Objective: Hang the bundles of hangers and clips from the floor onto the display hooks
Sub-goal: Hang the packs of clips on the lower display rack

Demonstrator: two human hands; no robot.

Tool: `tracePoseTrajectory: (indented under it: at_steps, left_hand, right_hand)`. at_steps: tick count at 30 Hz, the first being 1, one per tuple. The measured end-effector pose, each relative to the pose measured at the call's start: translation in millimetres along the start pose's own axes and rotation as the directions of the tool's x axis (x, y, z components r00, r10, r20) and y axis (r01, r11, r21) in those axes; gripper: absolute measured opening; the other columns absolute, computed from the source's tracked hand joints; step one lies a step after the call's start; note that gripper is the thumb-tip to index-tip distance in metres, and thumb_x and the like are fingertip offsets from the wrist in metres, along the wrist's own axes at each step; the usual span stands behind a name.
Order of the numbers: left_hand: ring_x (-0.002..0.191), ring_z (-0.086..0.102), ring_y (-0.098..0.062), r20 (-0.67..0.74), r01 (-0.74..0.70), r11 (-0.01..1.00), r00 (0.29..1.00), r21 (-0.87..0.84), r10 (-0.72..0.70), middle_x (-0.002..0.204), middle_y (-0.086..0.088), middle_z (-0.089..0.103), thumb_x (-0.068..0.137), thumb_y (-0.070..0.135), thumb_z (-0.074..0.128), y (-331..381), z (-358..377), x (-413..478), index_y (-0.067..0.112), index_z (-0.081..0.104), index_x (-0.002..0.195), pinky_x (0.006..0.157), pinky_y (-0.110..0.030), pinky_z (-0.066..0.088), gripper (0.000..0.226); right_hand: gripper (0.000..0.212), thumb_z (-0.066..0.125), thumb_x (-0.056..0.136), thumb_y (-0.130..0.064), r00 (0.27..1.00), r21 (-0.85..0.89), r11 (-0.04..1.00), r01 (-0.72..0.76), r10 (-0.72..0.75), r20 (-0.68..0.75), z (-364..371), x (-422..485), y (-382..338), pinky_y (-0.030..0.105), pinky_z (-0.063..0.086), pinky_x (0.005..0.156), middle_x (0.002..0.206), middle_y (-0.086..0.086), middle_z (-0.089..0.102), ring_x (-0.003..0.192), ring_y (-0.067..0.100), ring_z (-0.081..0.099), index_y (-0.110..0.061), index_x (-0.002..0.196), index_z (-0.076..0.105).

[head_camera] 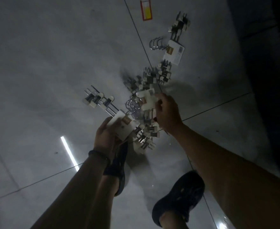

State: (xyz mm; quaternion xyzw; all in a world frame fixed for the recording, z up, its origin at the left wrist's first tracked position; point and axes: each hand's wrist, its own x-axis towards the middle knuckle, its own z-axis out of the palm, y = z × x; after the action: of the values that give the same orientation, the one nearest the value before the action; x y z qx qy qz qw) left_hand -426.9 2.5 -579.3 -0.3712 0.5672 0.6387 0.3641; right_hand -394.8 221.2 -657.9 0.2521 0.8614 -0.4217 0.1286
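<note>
I look down at a dim tiled floor. My left hand (105, 134) grips a bundle of clip hangers (119, 124) by its white label card; its clip bars stick out to the upper left and lower right. My right hand (166, 111) holds a second hanger bundle (146, 100) by its white card, metal hooks bunched beside it. A third bundle (174, 52) with a white card and silver hooks lies on the floor further away, at the upper right. No display hooks are in view.
A red-framed yellow tag (146, 9) lies on the floor at the top. My two feet in dark sandals (179, 197) stand below the hands. Dark shelving or a wall edge runs along the right side. Grey tiles spread to the left.
</note>
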Motion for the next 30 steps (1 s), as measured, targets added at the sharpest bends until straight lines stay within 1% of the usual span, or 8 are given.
tracePoseTrajectory:
  at_steps: [3, 7, 14, 17, 19, 22, 28, 30]
  left_hand:
    - [0.103, 0.063, -0.035, 0.004, -0.011, 0.999, 1.0, -0.031, 0.011, 0.113, -0.013, 0.068, 0.1, 0.014, 0.063, 9.1, 9.7, -0.4, 0.013, 0.068, 0.116, 0.074, -0.043, 0.061, 0.017]
    - [0.099, 0.061, -0.033, -0.015, 0.013, 0.993, 1.0, -0.115, -0.015, 0.104, -0.011, 0.065, 0.103, 0.015, 0.057, 13.1, 17.1, -0.2, 0.014, 0.066, 0.109, 0.077, -0.043, 0.058, 0.011]
    - [0.107, 0.062, -0.036, 0.027, 0.206, 0.952, 0.978, -0.227, -0.205, 0.118, -0.018, 0.064, 0.096, 0.027, 0.067, -23.8, 17.0, 2.5, 0.009, 0.069, 0.109, 0.101, -0.047, 0.049, 0.022]
    - [0.114, 0.063, -0.038, 0.033, 0.215, 0.922, 0.976, -0.322, -0.216, 0.125, -0.02, 0.065, 0.087, 0.027, 0.075, -43.2, 12.7, 7.5, 0.012, 0.067, 0.116, 0.087, -0.048, 0.06, 0.033]
    - [0.106, 0.069, -0.035, 0.038, 0.22, 0.925, 0.975, -0.31, -0.22, 0.115, -0.016, 0.073, 0.097, 0.025, 0.065, -51.3, 11.7, 3.7, 0.016, 0.073, 0.105, 0.078, -0.044, 0.063, 0.015]
    - [0.087, 0.078, -0.026, 0.12, 0.254, 0.911, 0.967, -0.326, -0.227, 0.096, -0.009, 0.08, 0.11, 0.023, 0.044, -57.4, 12.3, -4.9, 0.016, 0.084, 0.081, 0.07, -0.038, 0.066, 0.05]
    - [0.124, 0.066, -0.03, 0.069, 0.225, 0.942, 0.974, -0.25, -0.215, 0.13, -0.008, 0.072, 0.107, 0.027, 0.051, -58.7, 9.1, -3.1, 0.01, 0.068, 0.127, 0.101, -0.045, 0.058, 0.031]
    - [0.113, 0.07, -0.003, 0.09, 0.03, 0.997, 0.995, 0.07, -0.037, 0.117, 0.016, 0.077, 0.109, 0.027, 0.055, -52.5, 19.1, -2.8, 0.013, 0.061, 0.134, 0.095, -0.022, 0.057, 0.03]
  right_hand:
    - [0.059, 0.07, 0.093, -0.028, 0.976, 0.08, 0.981, -0.176, 0.164, 0.142, -22.2, -5.8, -1.5, 0.014, 0.047, 0.066, 0.121, 0.008, 0.06, 0.102, 0.025, 0.063, -0.017, 0.146, 0.045]
    - [0.098, 0.085, 0.078, -0.039, 0.888, -0.052, 0.954, -0.294, 0.293, 0.354, -35.9, -19.1, 1.2, 0.033, 0.056, 0.079, 0.127, 0.007, 0.062, 0.106, 0.029, 0.065, -0.024, 0.153, 0.025]
    - [0.098, 0.082, 0.081, -0.057, 0.96, -0.367, 0.909, -0.2, 0.257, 0.114, -10.7, -30.3, 21.5, 0.048, 0.059, 0.088, 0.132, 0.017, 0.059, 0.115, 0.037, 0.062, -0.015, 0.15, 0.028]
    - [0.095, 0.065, 0.093, -0.06, 0.982, -0.469, 0.865, -0.179, 0.184, -0.035, -0.2, -41.6, 36.3, 0.046, 0.056, 0.087, 0.136, 0.022, 0.05, 0.117, 0.038, 0.056, -0.003, 0.156, 0.022]
    - [0.088, 0.058, 0.095, -0.061, 0.982, -0.285, 0.941, -0.183, 0.159, -0.107, -1.9, -43.3, 47.2, 0.049, 0.056, 0.093, 0.134, 0.021, 0.053, 0.115, 0.037, 0.057, 0.0, 0.152, 0.029]
    - [0.075, 0.059, 0.091, -0.066, 0.979, 0.183, 0.965, -0.185, 0.197, -0.046, -20.8, -45.9, 53.7, 0.043, 0.058, 0.087, 0.129, 0.007, 0.056, 0.107, 0.018, 0.062, -0.015, 0.143, 0.04]
    - [0.073, 0.085, 0.089, -0.025, 0.932, 0.42, 0.888, -0.189, 0.297, -0.208, -40.5, -72.0, 49.1, 0.018, 0.059, 0.079, 0.125, -0.008, 0.063, 0.11, 0.004, 0.068, -0.015, 0.145, 0.039]
    - [0.062, 0.088, 0.085, -0.021, 0.899, 0.505, 0.824, -0.255, 0.394, -0.189, -44.3, -72.2, 51.9, 0.02, 0.061, 0.072, 0.112, -0.01, 0.07, 0.1, 0.007, 0.073, -0.016, 0.134, 0.049]
